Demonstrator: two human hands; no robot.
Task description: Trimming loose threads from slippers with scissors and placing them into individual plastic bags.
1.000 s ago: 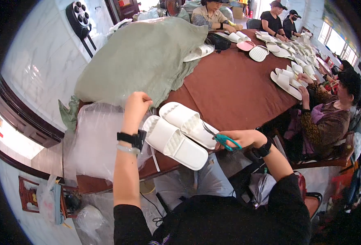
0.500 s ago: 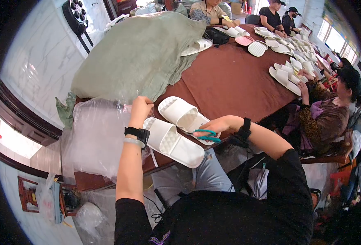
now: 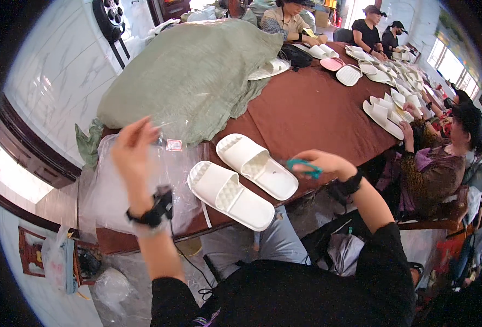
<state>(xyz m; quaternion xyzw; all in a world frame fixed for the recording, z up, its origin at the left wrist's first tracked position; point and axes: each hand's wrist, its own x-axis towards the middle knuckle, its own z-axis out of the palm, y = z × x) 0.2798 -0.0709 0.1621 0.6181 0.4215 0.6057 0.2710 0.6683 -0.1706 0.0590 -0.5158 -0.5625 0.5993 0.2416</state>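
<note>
Two white slide slippers lie side by side at the table's near edge, the nearer one [image 3: 249,206] left of the other slipper [image 3: 279,182]. My right hand [image 3: 329,162] is closed around small scissors with teal handles [image 3: 305,169], just right of the slippers; their blades are hidden. My left hand [image 3: 133,151] is lifted over a stack of clear plastic bags [image 3: 137,201], left of the slippers. It is blurred, with fingers loosely bent and apart, and nothing shows in it. A small red-and-white label [image 3: 174,145] lies on the plastic.
A large green cloth [image 3: 181,76] covers a mound on the brown-covered table [image 3: 312,109]. Many white slippers [image 3: 382,117] and a pink slipper [image 3: 332,64] lie along the far and right sides. Several people sit around the table, one person [image 3: 442,147] near on the right.
My left hand has left the nearer slipper's toe and swung left over the plastic bags. My right hand has drawn right with the scissors, off the farther slipper.
</note>
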